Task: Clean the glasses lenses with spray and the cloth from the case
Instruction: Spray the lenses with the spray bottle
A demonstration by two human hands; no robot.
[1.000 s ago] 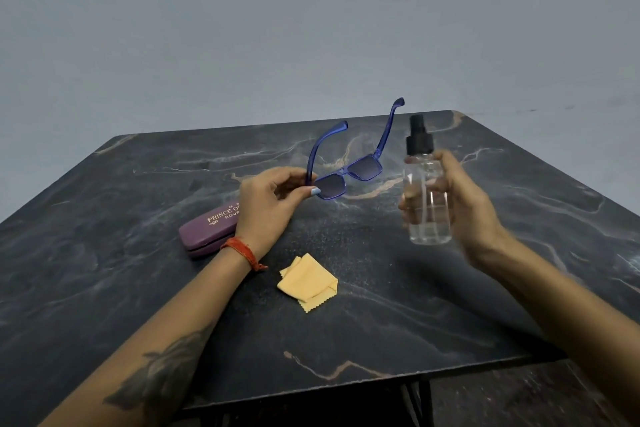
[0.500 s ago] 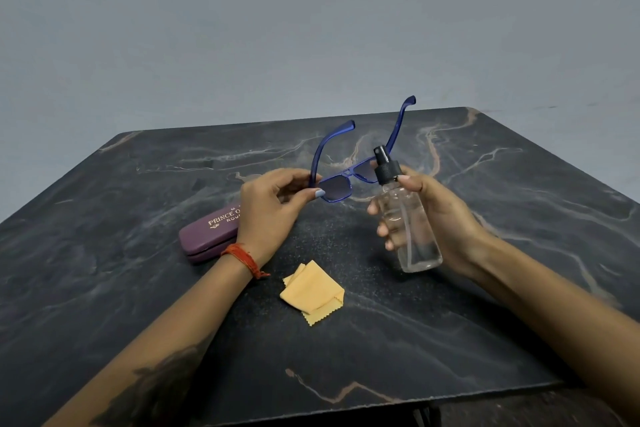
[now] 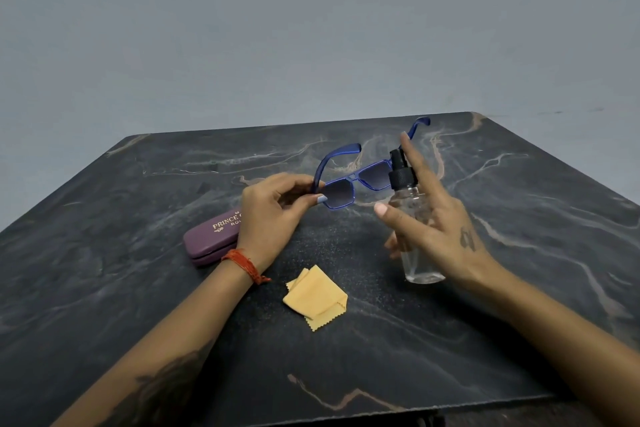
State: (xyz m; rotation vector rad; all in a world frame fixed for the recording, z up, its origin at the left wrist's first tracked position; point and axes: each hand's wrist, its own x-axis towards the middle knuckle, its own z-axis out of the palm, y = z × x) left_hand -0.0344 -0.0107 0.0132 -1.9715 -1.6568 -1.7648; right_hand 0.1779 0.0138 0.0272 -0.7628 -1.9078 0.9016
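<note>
Well, our left hand (image 3: 273, 215) pinches the glasses (image 3: 349, 184) mid-table (image 3: 104, 288); our right hand (image 3: 436, 225) seemingly clasps the spray bottle (image 3: 415, 239), forefinger raised, cloth (image 3: 317, 296) lying nearer us

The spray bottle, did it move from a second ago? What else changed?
Yes. The right hand carried the bottle left, up to the glasses, and raised its index finger above the nozzle. The left hand still holds the glasses; the cloth and case stayed put.

We note blue-framed glasses (image 3: 349, 184), a yellow cloth (image 3: 317, 296), a purple case (image 3: 211, 239) with gold lettering, and a black, pale-veined marbled counter (image 3: 138, 288).
</note>
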